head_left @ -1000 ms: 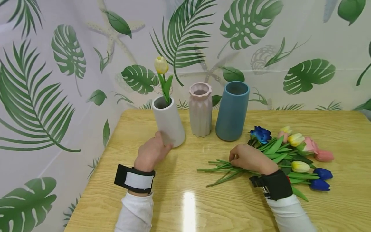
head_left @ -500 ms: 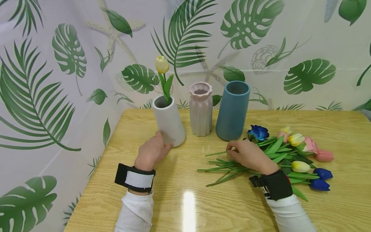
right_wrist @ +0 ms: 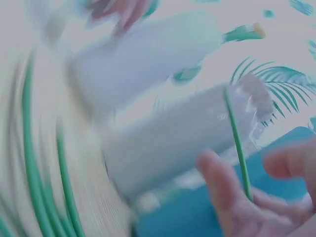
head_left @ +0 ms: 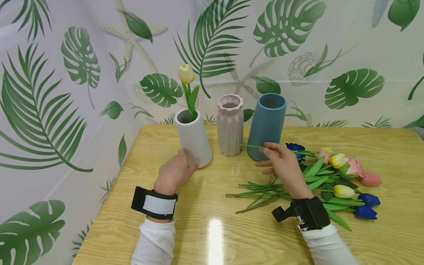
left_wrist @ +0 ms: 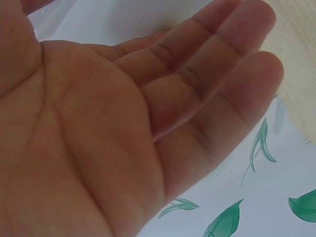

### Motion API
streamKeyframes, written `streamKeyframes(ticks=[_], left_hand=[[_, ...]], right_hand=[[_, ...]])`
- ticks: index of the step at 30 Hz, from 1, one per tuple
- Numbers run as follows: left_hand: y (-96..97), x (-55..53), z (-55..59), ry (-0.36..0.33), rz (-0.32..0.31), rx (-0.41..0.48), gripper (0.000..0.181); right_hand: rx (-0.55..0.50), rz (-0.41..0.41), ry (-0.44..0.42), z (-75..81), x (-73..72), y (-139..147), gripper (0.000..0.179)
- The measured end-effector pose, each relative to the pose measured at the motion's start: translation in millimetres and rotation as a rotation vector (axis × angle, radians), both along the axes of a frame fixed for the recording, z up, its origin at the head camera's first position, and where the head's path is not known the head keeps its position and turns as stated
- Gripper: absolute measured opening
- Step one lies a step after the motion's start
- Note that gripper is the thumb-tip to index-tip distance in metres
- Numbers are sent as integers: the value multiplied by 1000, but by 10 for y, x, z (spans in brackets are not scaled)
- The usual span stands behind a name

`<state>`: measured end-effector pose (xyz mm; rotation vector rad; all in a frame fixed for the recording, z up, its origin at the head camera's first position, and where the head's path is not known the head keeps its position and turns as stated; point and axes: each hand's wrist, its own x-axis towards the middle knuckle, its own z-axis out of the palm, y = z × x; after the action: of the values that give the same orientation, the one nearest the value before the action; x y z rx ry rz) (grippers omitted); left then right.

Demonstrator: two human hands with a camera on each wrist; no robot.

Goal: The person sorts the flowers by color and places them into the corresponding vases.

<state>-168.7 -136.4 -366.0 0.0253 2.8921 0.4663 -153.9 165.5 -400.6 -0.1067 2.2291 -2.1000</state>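
Observation:
At the left, the left hand (head_left: 175, 173) holds the lower part of a white vase (head_left: 194, 141), thumb in front. One yellow-white tulip (head_left: 186, 74) stands in that vase. The right hand (head_left: 285, 167) pinches a thin green flower stem (head_left: 250, 145) between thumb and forefinger, other fingers spread. This stem lies nearly level in front of the blue vase (head_left: 267, 121), its cut end near the pink fluted vase (head_left: 230, 127). Which bloom it bears I cannot tell. In the right wrist view the stem (right_wrist: 238, 140) rises from the fingers; the left wrist view shows the left palm (left_wrist: 74, 138).
Beneath and right of the right hand lies a pile of artificial flowers: a blue rose (head_left: 294, 150), yellow-white tulips (head_left: 343, 190), pink blooms (head_left: 370, 177) and blue tulips (head_left: 365, 211). Their stems (head_left: 258, 189) point left across the wooden table (head_left: 251, 239). A leaf-print cloth (head_left: 298, 62) hangs behind.
The right hand has risen from the pile towards the blue vase, drawing one stem up and away from the others. The left hand stays on the white vase.

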Motion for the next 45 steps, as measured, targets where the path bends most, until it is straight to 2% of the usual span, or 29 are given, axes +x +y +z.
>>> streamKeyframes(ticks=[4, 6, 11, 15, 18, 20, 23, 25, 27, 28, 30, 32, 34, 36, 38, 42, 45], left_hand=[[-2, 6, 0, 10, -3, 0, 66], [-2, 8, 2, 13, -4, 3, 66], [-2, 10, 3, 19, -3, 4, 67], [-3, 14, 1, 20, -6, 4, 67], [2, 18, 3, 20, -7, 6, 67], [4, 20, 5, 20, -8, 6, 67], [7, 22, 4, 23, -11, 3, 66], [9, 22, 5, 24, -11, 2, 66], [10, 21, 2, 23, -10, 1, 67], [11, 21, 1, 22, -9, 2, 67], [11, 20, -1, 19, -6, 0, 67], [9, 18, -4, 15, -3, 2, 68], [8, 16, -4, 12, -1, 1, 68], [9, 15, -5, 8, 1, 2, 68], [10, 14, -6, 5, 3, 1, 69], [13, 12, -11, 1, 3, -2, 69], [16, 9, -16, 3, -1, -6, 69]], right_hand=[[-486, -55, -166, 68, 21, -58, 67], [-679, -98, -247, 120, 42, -90, 64], [-1044, -183, -434, 198, 101, -123, 62], [-1232, -157, -512, 160, 101, -102, 60], [-1262, -134, -510, 90, 74, -84, 59], [-1270, -121, -496, -18, 28, -50, 60], [-1291, -99, -478, -301, -111, 47, 60], [-1348, -8, -422, -644, -262, 163, 55], [-1345, 2, -405, -770, -329, 199, 54], [-1335, 4, -395, -773, -331, 197, 55], [-1268, -21, -377, -647, -273, 139, 61], [-1129, -127, -419, -282, -119, 4, 68], [-1047, -147, -424, -21, 13, -91, 68], [-978, -171, -434, 144, 97, -155, 63], [-955, -172, -432, 213, 138, -189, 56], [-921, -181, -410, 206, 135, -209, 28], [-899, -188, -397, 206, 132, -214, 27]])
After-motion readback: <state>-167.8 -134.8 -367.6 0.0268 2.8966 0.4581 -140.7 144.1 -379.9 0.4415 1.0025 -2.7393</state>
